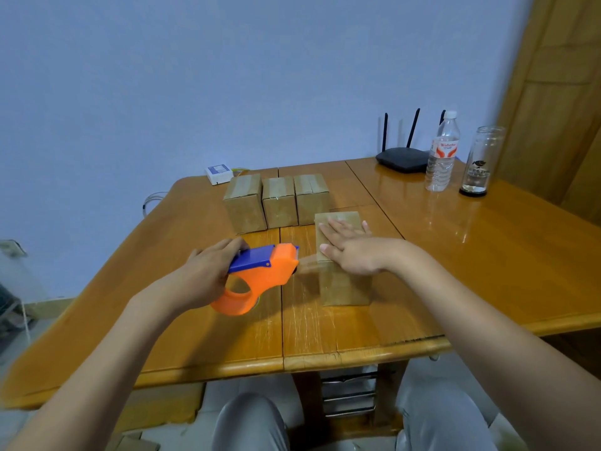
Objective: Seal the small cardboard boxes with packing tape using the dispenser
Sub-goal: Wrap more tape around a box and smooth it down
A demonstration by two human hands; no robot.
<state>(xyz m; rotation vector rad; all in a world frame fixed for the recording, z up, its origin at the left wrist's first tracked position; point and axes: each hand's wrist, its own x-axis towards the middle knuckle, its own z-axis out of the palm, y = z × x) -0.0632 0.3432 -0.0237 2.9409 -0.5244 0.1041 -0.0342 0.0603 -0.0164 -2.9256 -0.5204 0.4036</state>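
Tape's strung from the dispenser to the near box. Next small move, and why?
Probably tilt the tape dispenser in the left hand to cut the tape: a clear strip already spans from its blade end to the near box, and the right hand lies flat on that box's top, steadying it.

The left hand (208, 275) grips the orange-and-blue dispenser (260, 275) just left of the near box (341, 281), its front end pointing at the box, a strip of clear tape (309, 263) spanning the gap. The right hand (354, 252) lies flat, fingers spread, on the box top. Three boxes (278, 203) stand in a touching row behind. A router (403, 157), bottle (442, 154) and glass jar (481, 161) stand at the table's (487, 255) far right.
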